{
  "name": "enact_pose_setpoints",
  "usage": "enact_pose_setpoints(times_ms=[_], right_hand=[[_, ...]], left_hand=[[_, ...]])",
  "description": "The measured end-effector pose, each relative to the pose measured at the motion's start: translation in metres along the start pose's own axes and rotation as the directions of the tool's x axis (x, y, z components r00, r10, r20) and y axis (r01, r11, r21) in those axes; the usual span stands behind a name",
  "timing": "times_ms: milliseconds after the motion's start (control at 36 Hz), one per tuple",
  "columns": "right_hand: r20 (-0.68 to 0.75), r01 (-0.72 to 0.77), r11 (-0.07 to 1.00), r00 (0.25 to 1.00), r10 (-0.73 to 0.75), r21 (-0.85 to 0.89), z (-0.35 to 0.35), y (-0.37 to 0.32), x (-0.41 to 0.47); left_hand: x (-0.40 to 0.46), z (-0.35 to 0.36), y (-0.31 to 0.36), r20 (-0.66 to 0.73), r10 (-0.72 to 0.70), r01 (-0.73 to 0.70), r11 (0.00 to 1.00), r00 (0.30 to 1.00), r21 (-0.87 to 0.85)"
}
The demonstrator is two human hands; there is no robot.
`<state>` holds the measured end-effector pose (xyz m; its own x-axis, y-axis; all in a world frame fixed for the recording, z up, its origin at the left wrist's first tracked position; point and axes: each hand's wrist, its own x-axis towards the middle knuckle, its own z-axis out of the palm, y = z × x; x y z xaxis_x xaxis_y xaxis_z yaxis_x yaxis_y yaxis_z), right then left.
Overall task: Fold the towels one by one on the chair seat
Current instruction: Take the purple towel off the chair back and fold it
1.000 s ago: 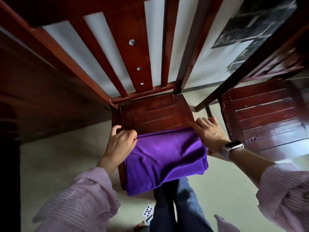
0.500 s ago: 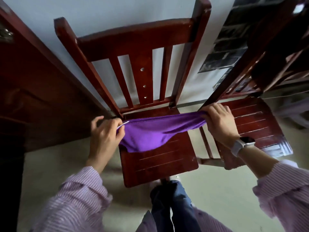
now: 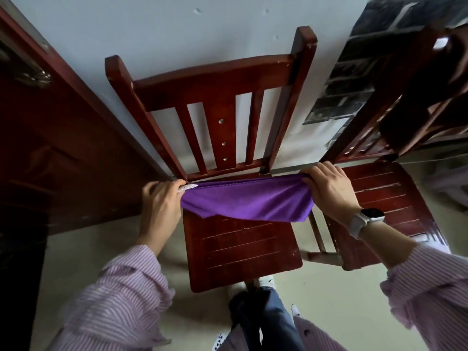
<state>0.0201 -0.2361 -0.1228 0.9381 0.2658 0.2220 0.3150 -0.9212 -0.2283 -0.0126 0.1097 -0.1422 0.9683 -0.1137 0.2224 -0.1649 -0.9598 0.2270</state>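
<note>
A purple towel [image 3: 248, 201] hangs stretched in the air above the rear half of a dark red wooden chair seat [image 3: 243, 247]. My left hand [image 3: 162, 203] pinches its left top corner, where a small white tag sticks out. My right hand [image 3: 329, 191], with a white watch on the wrist, grips the bunched right top corner. The towel's lower edge sags loosely just over the seat slats. The chair's slatted backrest [image 3: 222, 97] rises behind the towel, against the wall.
A second red chair [image 3: 390, 198] stands close on the right. A dark wooden door or cabinet [image 3: 50, 148] fills the left side. Pale floor [image 3: 101, 249] surrounds the chair. My legs in jeans show at the bottom, with a playing card [image 3: 219, 340] on the floor.
The towel lay flat on the seat a second ago. Both hands took its far corners and lifted it off, up toward the backrest. My head also tilted up.
</note>
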Motion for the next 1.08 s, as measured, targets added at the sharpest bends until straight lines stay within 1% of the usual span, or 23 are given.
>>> enact_pose_setpoints(times_ms=[56,194,250,361,472,611,694,778,861,917,1000,1083], right_hand=[[0.021,-0.026,1.0,0.999,0.027,-0.018,-0.001,0.002,0.007],[0.094,-0.092,0.994,0.991,0.098,-0.066,0.006,0.004,0.027],[0.076,-0.122,0.99,0.989,0.127,-0.064,0.006,0.004,0.036],[-0.016,-0.124,0.992,0.992,0.123,-0.026,-0.001,0.002,0.048],[-0.054,-0.055,0.998,0.997,0.054,-0.007,-0.007,0.003,0.043],[-0.013,0.017,0.999,1.0,-0.017,0.031,0.004,0.009,0.011],[0.046,0.026,0.997,0.999,-0.029,0.069,0.019,0.012,-0.019],[0.177,0.008,0.996,0.984,-0.023,0.085,0.039,0.015,-0.053],[0.347,-0.005,0.996,0.937,-0.026,0.087,0.062,0.02,-0.09],[0.451,-0.03,0.996,0.892,-0.011,0.085,0.075,0.021,-0.112],[0.595,-0.117,0.99,0.803,0.046,0.081,0.094,0.018,-0.14],[0.685,-0.179,0.982,0.722,0.097,0.05,0.11,0.016,-0.159]], left_hand=[[0.008,0.003,-0.001,0.006,-0.022,0.022,1.0,1.0,0.001],[0.027,0.006,0.004,0.055,-0.148,0.151,0.987,0.987,-0.058],[0.037,0.004,0.004,0.05,-0.178,0.181,0.98,0.983,-0.081],[0.051,-0.007,0.002,-0.03,-0.201,0.196,0.972,0.979,-0.126],[0.044,-0.019,-0.001,-0.074,-0.141,0.125,0.973,0.987,-0.193],[0.008,-0.013,-0.006,0.001,-0.014,0.014,0.984,1.0,-0.177],[-0.02,0.001,-0.007,0.061,-0.008,0.02,0.981,0.998,-0.194],[-0.053,0.018,-0.007,0.181,-0.001,0.039,0.978,0.983,-0.203],[-0.084,0.035,-0.006,0.337,0.061,0.003,0.982,0.94,-0.187],[-0.102,0.046,-0.006,0.481,0.073,0.04,0.975,0.874,-0.219],[-0.13,0.067,-0.004,0.655,0.017,0.184,0.954,0.756,-0.237],[-0.151,0.093,-0.008,0.726,-0.099,0.337,0.922,0.681,-0.19]])
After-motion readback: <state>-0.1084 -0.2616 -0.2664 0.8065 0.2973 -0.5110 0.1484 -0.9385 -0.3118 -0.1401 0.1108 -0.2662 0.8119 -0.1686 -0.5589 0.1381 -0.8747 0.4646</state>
